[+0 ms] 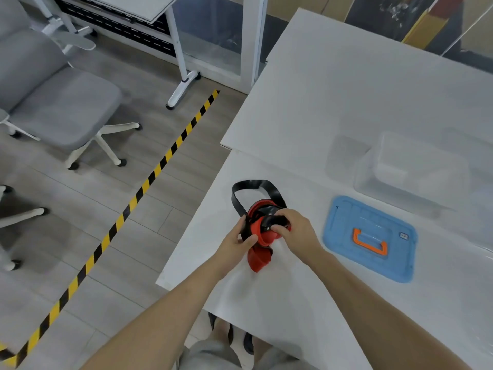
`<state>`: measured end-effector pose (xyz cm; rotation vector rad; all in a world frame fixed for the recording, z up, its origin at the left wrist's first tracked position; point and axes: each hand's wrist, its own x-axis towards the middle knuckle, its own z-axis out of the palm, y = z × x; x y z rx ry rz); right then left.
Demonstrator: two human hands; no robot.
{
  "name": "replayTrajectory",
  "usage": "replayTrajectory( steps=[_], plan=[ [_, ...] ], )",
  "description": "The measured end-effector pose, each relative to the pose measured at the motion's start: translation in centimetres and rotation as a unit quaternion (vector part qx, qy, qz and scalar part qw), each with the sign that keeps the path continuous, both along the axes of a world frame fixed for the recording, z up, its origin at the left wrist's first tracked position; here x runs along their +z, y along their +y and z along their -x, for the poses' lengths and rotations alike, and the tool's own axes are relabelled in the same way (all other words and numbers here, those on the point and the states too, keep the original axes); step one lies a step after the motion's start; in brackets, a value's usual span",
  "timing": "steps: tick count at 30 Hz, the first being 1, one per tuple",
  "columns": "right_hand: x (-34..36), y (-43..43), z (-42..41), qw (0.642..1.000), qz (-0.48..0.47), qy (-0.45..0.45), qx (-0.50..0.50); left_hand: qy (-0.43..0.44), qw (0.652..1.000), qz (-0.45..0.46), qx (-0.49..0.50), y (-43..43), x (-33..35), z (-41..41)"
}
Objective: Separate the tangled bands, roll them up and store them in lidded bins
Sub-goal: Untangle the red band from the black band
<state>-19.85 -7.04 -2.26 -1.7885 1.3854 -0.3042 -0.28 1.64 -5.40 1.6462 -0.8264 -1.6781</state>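
1. Bands, one flat red rubber band (258,259) and one flat black rubber band (241,192), are lying tangled together near the left edge of the white table (346,102).
2. Both hands are closing on the knot: the left hand (237,240) is pinching its left side, thumb on top, while the right hand (296,232) is gripping the black strap across the red coil.
3. A black loop is arching beyond the hands; a red tail is hanging below them.
4. A blue rectangular plastic lid with an orange handle (369,237) is lying flat to the right, apart from the hands.
5. A clear plastic bin (416,166) is sitting open just beyond the lid.
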Motion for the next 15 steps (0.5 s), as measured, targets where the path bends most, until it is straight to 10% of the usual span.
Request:
replayTrajectory(
  steps=[10, 15],
  plan=[
    [0.9, 1.0, 1.3, 0.987, -0.096, -0.063, -0.112, -0.132, 0.986, 0.023, 0.102, 0.0, 1.2, -1.2],
    [-0.6, 2.3, 1.3, 0.996, 0.079, 0.027, -0.025, -0.139, 0.988, -0.041, 0.048, 1.8, -0.2, -1.8]
  ],
)
